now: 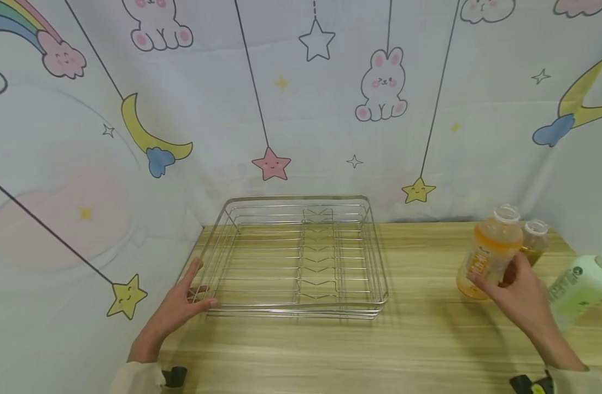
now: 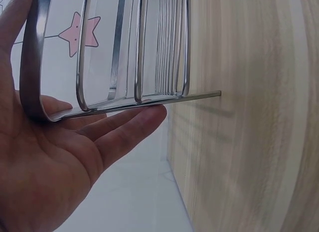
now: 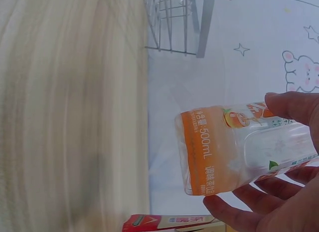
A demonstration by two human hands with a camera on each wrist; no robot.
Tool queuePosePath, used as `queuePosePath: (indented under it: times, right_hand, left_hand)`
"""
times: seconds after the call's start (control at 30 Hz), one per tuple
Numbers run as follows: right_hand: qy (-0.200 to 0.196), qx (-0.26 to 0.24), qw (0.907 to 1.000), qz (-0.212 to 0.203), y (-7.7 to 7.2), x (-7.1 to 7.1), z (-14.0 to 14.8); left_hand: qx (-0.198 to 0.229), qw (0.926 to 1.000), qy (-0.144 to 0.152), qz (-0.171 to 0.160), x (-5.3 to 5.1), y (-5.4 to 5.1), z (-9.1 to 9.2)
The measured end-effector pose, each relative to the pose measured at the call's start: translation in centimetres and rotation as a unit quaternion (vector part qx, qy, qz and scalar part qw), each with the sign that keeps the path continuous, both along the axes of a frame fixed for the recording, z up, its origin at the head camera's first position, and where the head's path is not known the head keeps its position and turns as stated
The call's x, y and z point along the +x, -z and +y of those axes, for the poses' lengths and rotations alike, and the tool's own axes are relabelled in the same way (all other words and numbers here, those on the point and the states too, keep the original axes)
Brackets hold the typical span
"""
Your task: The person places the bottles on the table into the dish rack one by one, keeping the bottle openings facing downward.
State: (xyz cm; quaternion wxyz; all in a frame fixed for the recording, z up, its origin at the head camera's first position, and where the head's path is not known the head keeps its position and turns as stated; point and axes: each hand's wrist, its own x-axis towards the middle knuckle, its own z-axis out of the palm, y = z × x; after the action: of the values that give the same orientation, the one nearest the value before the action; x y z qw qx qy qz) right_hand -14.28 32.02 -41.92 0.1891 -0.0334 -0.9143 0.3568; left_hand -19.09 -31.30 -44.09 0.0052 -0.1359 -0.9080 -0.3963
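Note:
A wire dish rack [image 1: 293,307] of silvery metal stands on the wooden table, with a row of bent wire dividers inside. At its front left corner my left hand [image 1: 174,307] holds the frame; in the left wrist view the fingers [image 2: 132,129] lie along the rack's outer side and the thumb is partly cut off. On the right, my right hand [image 1: 523,300] grips a clear plastic drink bottle [image 1: 497,241] with an orange label and a whitish cap. The right wrist view shows its base [image 3: 199,154] raised off the tabletop, thumb on one side and fingers on the other.
Behind the right hand stands a smaller bottle [image 1: 536,241] with brownish contents. A pale green bottle [image 1: 583,284] is at the far right. A red and yellow package [image 3: 172,222] shows in the right wrist view. Printed cloth [image 1: 325,126] hangs behind the table [image 1: 340,355].

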Motion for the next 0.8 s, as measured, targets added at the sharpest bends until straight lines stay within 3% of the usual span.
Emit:
queuePosePath:
  times: [0.6, 0.8]
  right_hand:
    - [-0.03, 0.008, 0.9995, 0.009, -2.8, -0.8, -1.5]
    - [-0.044, 0.008, 0.9985, 0.033, -3.5, -1.1, -2.0]
  left_hand:
    - [-0.002, 0.9999, 0.006, -0.01, 0.0, -0.2, -0.1]
    - [-0.005, 0.9999, 0.01, -0.009, -0.1, -0.2, -0.2]
